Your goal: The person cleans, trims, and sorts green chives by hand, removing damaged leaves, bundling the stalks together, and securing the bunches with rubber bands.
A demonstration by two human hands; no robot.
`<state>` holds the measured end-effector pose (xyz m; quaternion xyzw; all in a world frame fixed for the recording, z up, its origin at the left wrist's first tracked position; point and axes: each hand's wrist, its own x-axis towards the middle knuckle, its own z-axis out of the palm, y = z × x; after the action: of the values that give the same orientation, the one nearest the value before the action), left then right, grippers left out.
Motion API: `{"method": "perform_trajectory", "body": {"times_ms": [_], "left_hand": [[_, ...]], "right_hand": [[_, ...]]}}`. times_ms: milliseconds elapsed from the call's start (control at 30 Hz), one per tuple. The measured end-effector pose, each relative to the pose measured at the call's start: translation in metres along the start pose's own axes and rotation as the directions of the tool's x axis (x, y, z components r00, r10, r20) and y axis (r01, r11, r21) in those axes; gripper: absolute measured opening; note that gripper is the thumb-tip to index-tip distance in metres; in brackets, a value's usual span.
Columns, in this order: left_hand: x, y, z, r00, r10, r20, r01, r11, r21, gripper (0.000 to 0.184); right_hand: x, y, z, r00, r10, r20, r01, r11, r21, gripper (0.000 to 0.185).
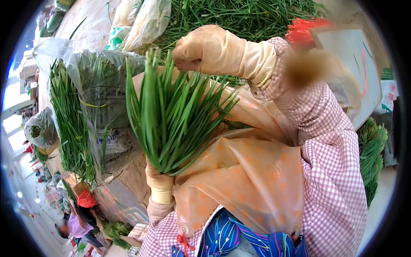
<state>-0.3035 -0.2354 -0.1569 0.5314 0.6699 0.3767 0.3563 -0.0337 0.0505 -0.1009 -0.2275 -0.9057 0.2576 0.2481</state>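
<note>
A bunch of long green stalks (165,120) fans out in front of me, its pale cut ends at the top. My left hand (159,179), in a tan glove, holds the bunch from below and behind; its fingers are hidden by the leaves. At the upper right of the bunch, my right hand (195,50), gloved too, is closed with curled fingers beside the pale ends. What it grips, if anything, is too hidden to tell. An orange-patterned plastic apron (248,171) covers my front.
A heap of loose green stalks (231,17) lies at the top. Bagged green bunches (105,98) stand on the left. Red ties (304,31) lie beside a white tray (349,51) at the upper right. Another person (79,225) is in the lower left background.
</note>
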Motion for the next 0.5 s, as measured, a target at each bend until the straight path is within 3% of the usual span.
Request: {"method": "perform_trajectory", "body": {"times_ms": [33, 100, 133, 167, 200, 233, 300, 333, 367, 433, 467, 500], "left_hand": [[-0.001, 0.002, 0.001, 0.998, -0.055, -0.013, 0.053, 0.992, -0.118, 0.083], [0.001, 0.006, -0.009, 0.996, 0.046, 0.081, -0.057, 0.99, 0.131, 0.065], [0.003, 0.009, -0.011, 0.987, 0.09, 0.134, -0.121, 0.961, 0.247, 0.056], [0.005, 0.014, -0.012, 0.986, 0.091, 0.14, -0.124, 0.961, 0.248, 0.056], [0.006, 0.019, -0.012, 0.981, 0.112, 0.158, -0.155, 0.941, 0.301, 0.055], [0.008, 0.024, -0.012, 0.976, 0.132, 0.176, -0.187, 0.917, 0.352, 0.054], [0.011, 0.026, -0.011, 0.972, 0.15, 0.178, -0.208, 0.902, 0.378, 0.054], [0.011, 0.026, -0.011, 0.973, 0.154, 0.169, -0.208, 0.905, 0.371, 0.054], [0.011, 0.025, -0.01, 0.975, 0.155, 0.159, -0.203, 0.909, 0.364, 0.054], [0.012, 0.022, -0.009, 0.977, 0.158, 0.141, -0.198, 0.919, 0.341, 0.053], [0.011, 0.023, -0.008, 0.98, 0.147, 0.133, -0.184, 0.924, 0.335, 0.053], [0.012, 0.024, -0.007, 0.981, 0.147, 0.125, -0.181, 0.925, 0.334, 0.053]], "right_hand": [[-0.001, -0.003, -0.001, 0.999, -0.031, -0.015, 0.029, 0.996, -0.086, 0.017], [-0.005, -0.005, -0.003, 0.995, -0.009, -0.099, 0.005, 0.999, -0.042, 0.014], [-0.008, -0.005, -0.01, 0.967, 0.055, -0.247, -0.045, 0.998, 0.045, 0.016], [-0.012, -0.004, -0.014, 0.916, 0.126, -0.382, -0.078, 0.987, 0.138, 0.018], [-0.019, 0.005, -0.01, 0.762, 0.303, -0.572, -0.062, 0.914, 0.402, 0.026], [-0.04, 0.006, -0.065, 0.596, 0.596, -0.538, -0.089, 0.715, 0.693, 0.022], [-0.08, 0.053, -0.084, 0.331, 0.76, -0.56, -0.174, 0.632, 0.755, 0.025], [-0.123, 0.111, -0.074, 0.574, 0.625, -0.53, -0.437, 0.781, 0.447, 0.022], [-0.131, 0.087, -0.056, 0.502, 0.703, -0.503, -0.79, 0.61, 0.064, 0.022], [-0.141, 0.081, -0.038, 0.622, 0.714, -0.323, -0.764, 0.643, -0.05, 0.031], [-0.133, 0.021, -0.005, 0.782, 0.555, -0.284, -0.537, 0.831, 0.145, 0.03], [-0.122, -0.013, -0.004, 0.783, 0.617, -0.078, -0.566, 0.759, 0.323, 0.027]]}}
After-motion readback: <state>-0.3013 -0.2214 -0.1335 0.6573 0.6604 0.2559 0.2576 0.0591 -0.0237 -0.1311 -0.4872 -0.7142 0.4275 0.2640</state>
